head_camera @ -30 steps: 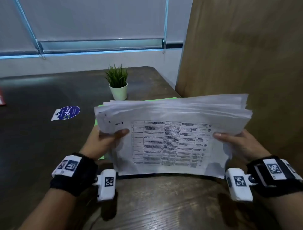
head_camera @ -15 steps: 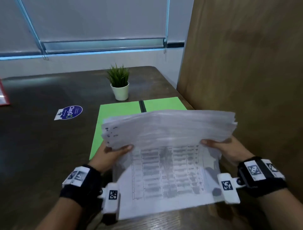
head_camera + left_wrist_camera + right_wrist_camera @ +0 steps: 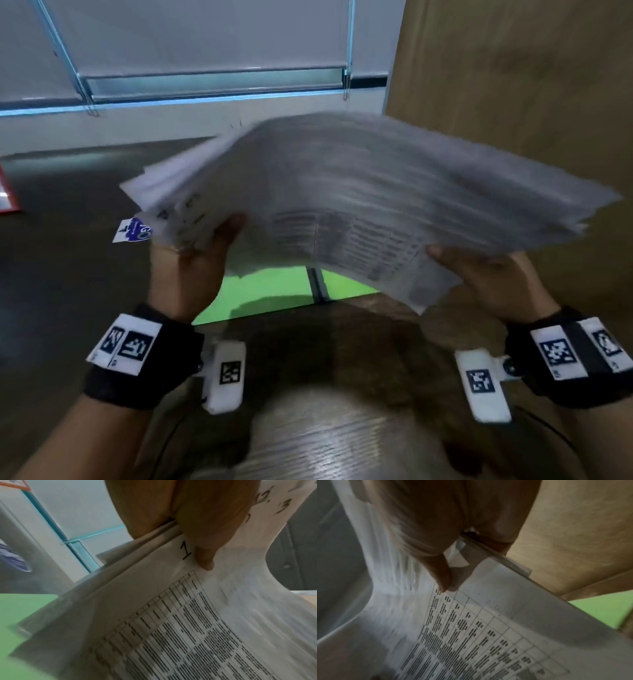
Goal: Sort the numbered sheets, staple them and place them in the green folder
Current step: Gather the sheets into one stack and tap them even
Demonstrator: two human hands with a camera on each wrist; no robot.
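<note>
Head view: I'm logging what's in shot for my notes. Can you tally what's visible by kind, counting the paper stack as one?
Paper stack: 1
Green folder: 1
Hands: 2, left hand and right hand, each gripping one end of the stack
Blue sticker: 1
Table: 1
Total: 6

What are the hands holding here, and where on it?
The stack of sheets: left hand grips its left edge by the numbered corner, right hand its right edge.
</note>
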